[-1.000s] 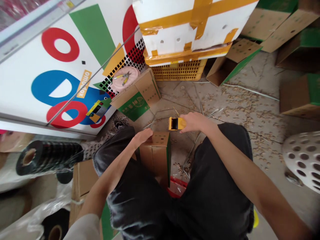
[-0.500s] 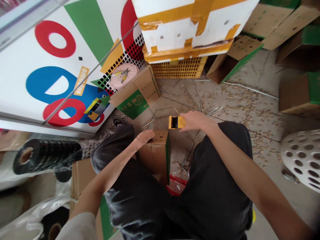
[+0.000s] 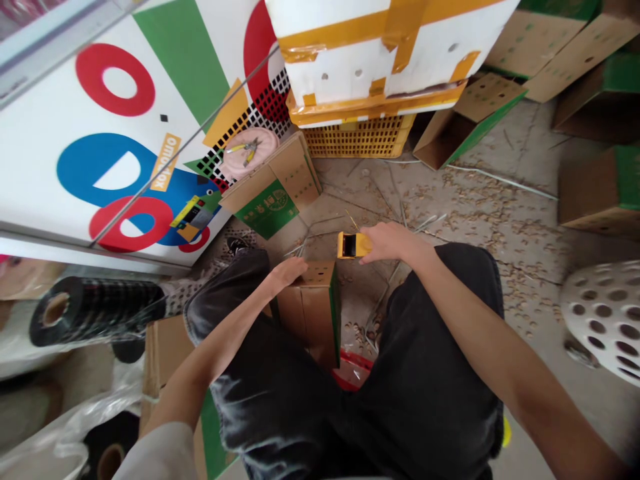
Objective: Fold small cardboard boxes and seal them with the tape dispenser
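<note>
My right hand (image 3: 387,241) is shut on a yellow tape dispenser (image 3: 349,245), which it holds out over the floor. My left hand (image 3: 289,272) lies on the top edge of a brown cardboard carton (image 3: 313,320) with green edging and small air holes. The carton stands upright between my knees. The dispenser is just beyond the carton's far corner, not touching it. Its tape roll is hard to make out.
A flat carton (image 3: 270,190) leans at a printed white panel (image 3: 115,180). Behind it are a pink round seat (image 3: 250,152) bearing yellow-handled pliers (image 3: 247,150) and a taped foam box (image 3: 385,53) on a yellow crate (image 3: 357,141). Husks litter the floor (image 3: 475,213).
My hands and the dispenser have barely moved. The whole view has shifted slightly with my head.
</note>
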`<move>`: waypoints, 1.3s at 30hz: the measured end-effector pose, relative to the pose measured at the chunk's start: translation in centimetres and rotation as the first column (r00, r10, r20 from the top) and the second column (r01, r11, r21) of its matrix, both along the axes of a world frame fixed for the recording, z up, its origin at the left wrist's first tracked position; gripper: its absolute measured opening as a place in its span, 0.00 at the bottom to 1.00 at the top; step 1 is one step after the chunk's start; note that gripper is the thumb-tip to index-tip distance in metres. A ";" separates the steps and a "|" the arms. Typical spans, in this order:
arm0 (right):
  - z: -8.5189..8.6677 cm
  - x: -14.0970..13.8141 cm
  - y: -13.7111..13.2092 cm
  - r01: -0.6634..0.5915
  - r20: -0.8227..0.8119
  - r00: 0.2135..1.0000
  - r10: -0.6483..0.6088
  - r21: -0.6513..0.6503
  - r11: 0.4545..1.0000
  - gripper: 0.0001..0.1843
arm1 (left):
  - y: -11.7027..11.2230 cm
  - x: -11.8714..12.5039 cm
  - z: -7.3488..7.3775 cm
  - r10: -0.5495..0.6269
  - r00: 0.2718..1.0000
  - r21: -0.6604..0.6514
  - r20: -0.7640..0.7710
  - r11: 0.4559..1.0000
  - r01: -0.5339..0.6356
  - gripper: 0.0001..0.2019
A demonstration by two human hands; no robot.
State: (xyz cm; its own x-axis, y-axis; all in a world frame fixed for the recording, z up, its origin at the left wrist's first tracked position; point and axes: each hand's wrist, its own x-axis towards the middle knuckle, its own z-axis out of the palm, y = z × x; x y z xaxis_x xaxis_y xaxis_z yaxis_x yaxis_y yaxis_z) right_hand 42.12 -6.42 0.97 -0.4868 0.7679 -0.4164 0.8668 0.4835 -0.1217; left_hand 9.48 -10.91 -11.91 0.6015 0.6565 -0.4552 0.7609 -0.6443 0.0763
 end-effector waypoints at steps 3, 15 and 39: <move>-0.1 0.0 0.0 -0.002 0.006 1.000 0.002 0.005 1.000 0.35 | 0.2 0.2 0.2 -0.032 0.993 0.049 -0.112 0.998 0.037 0.13; -0.5 0.1 0.1 -0.020 0.017 1.000 0.020 0.006 1.000 0.36 | 0.4 0.3 0.5 -0.037 0.994 0.044 -0.103 0.998 0.042 0.13; -0.4 0.1 0.1 -0.012 0.015 1.000 0.013 -0.007 1.000 0.34 | 1.3 -0.1 2.5 0.084 0.990 -0.086 -0.112 0.992 -0.094 0.06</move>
State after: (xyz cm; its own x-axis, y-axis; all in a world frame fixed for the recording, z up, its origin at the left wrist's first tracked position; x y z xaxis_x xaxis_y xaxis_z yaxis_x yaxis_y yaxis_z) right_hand 42.23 -6.29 0.54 -0.4902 0.7587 -0.4289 0.8624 0.4935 -0.1126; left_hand 9.42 -9.64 -9.41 0.4870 0.6580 -0.5744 0.8218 -0.5679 0.0461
